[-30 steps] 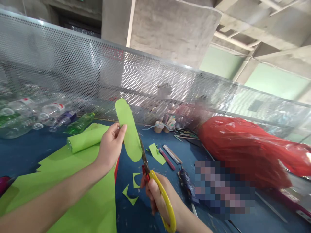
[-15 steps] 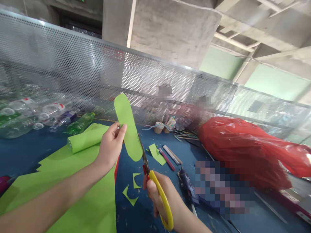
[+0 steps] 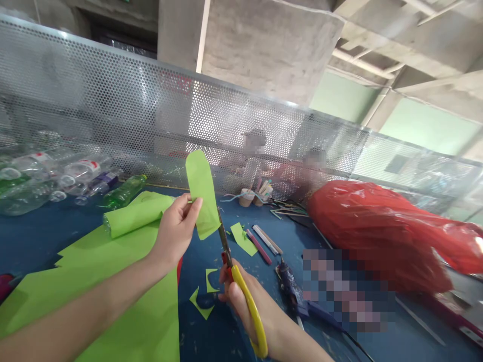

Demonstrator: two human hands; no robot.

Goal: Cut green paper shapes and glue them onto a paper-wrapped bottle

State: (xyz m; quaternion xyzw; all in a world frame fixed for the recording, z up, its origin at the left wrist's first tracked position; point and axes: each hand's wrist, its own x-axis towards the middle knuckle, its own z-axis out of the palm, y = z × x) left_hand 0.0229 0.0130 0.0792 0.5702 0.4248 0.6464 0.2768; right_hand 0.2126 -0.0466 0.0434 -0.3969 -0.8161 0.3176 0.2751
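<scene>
My left hand (image 3: 175, 229) pinches a rounded strip of light green paper (image 3: 200, 188) and holds it upright above the blue table (image 3: 45, 229). My right hand (image 3: 245, 301) grips yellow-handled scissors (image 3: 241, 289). Their blades point up and touch the strip's lower right edge. Small green offcuts (image 3: 204, 296) lie on the table just below the hands. A large green paper sheet (image 3: 124, 306) lies under my left forearm, and a green paper roll (image 3: 138, 213) rests on it behind my left hand.
Empty plastic bottles (image 3: 75, 178) are piled at the far left against a perforated metal screen (image 3: 113, 110). A big red plastic bag (image 3: 381, 234) fills the right side. Sticks (image 3: 264, 241), a glue gun (image 3: 292, 286) and small cups (image 3: 251, 197) lie mid-table. Other people sit behind the screen.
The green strip is shorter at the bottom now and has turned slightly in my left hand. The scissors have shifted a little up and along its lower edge.
</scene>
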